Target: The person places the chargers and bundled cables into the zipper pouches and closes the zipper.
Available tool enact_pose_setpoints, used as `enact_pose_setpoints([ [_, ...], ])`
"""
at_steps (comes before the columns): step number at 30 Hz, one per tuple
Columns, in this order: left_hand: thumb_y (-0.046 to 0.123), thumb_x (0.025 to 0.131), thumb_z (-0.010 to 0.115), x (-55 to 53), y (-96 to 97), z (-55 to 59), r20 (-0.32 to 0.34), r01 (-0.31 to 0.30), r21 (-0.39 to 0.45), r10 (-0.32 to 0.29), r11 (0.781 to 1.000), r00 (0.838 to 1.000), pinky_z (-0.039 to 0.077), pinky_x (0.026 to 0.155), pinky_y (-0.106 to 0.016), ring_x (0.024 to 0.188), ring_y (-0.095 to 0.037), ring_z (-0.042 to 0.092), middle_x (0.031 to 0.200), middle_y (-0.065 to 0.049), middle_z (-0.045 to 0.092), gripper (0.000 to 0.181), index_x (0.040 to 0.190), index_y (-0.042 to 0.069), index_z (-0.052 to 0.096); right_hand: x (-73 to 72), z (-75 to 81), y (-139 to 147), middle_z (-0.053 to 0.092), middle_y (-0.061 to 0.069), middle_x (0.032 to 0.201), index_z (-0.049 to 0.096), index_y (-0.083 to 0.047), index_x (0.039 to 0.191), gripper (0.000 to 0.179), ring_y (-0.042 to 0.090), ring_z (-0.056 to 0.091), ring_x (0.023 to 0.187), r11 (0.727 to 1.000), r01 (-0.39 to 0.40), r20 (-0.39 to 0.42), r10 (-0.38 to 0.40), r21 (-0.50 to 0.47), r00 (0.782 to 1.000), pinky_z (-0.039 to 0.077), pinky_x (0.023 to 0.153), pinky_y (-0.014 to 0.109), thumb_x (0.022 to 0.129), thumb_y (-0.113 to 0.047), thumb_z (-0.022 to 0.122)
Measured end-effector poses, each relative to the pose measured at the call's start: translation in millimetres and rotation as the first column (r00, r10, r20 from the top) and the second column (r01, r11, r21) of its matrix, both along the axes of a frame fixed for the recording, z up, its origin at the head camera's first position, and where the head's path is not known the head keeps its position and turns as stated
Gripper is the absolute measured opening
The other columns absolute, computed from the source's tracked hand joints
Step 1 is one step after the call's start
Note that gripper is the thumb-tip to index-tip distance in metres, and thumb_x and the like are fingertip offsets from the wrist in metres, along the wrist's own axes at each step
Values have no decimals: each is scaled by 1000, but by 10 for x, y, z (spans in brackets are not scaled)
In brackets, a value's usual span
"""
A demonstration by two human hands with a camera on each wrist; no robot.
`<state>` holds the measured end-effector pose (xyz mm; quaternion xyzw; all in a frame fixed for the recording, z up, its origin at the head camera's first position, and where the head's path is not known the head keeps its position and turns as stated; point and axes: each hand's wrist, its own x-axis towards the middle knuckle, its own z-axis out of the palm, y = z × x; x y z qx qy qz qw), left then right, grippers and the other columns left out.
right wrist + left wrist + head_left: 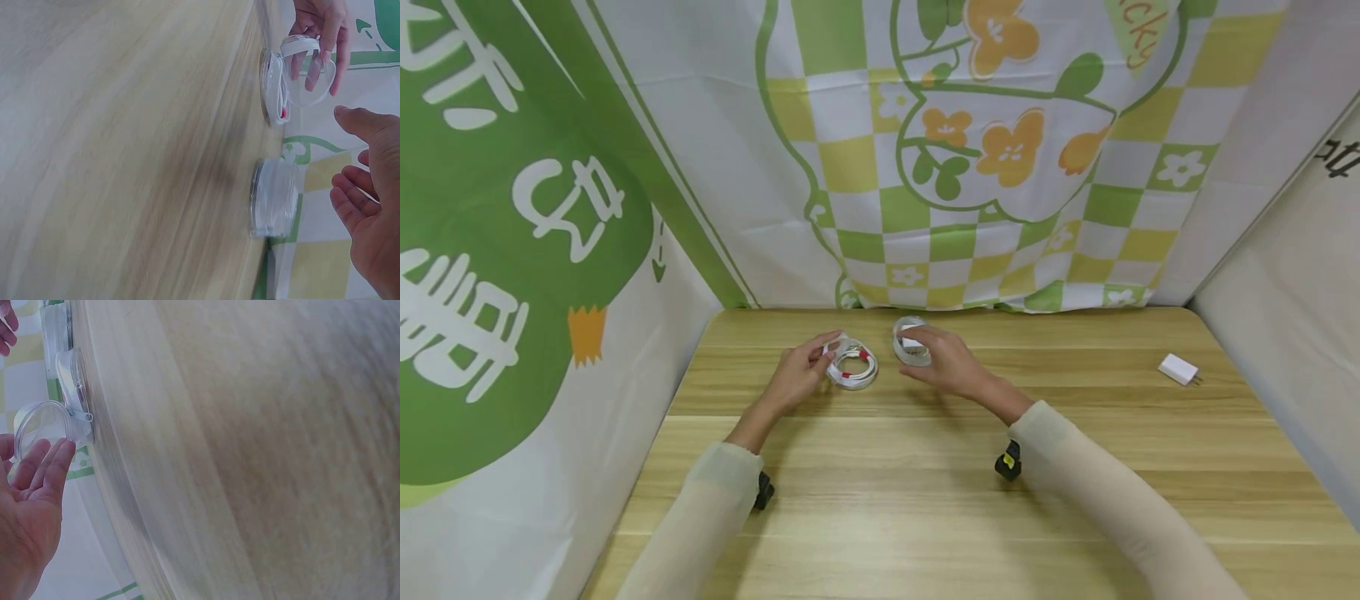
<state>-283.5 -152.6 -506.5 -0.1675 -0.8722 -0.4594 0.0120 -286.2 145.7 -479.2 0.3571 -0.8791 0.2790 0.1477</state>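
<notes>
A round clear zip case (856,387) lies toward the back of the table, holding a coiled white cable (870,368) with red bands. Its clear round lid (45,415) stands raised, and my left hand (796,372) pinches that lid between thumb and fingers. A small zipper pull (81,415) shows at the hinge side. To the right lies a second round clear case (275,197), with a white block (913,340) visible in it. My right hand (953,364) hovers over this case, thumb and fingers spread apart; in the right wrist view a gap separates them from it.
A white plug charger (1177,368) with metal prongs lies at the right of the wooden table (880,500). Printed cloth (1015,250) hangs right behind the table's back edge, and more cloth hangs on both sides.
</notes>
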Motion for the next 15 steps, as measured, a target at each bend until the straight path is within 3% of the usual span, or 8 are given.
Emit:
enact_pose_setpoints([
  [5, 17, 101, 54, -13, -10, -8, 5, 17, 20, -17, 1000, 1000, 57, 82, -30, 113, -25, 64, 130, -11, 63, 41, 142, 17, 52, 29, 40, 125, 65, 15, 124, 62, -1, 127, 60, 28, 64, 110, 1000, -6, 1, 6, 17, 1000, 54, 90, 41, 77, -26, 84],
  [15, 21, 101, 55, -9, -27, 2, 34, 4, 13, -4, 1000, 999, 55, 89, -38, 115, -23, 63, 129, -9, 64, 41, 142, 19, 53, 110, 121, 430, 63, 16, 127, 60, -1, 128, 62, 31, 61, 116, 1000, 0, 15, 0, 21, 1000, 52, 95, 44, 77, -25, 85],
])
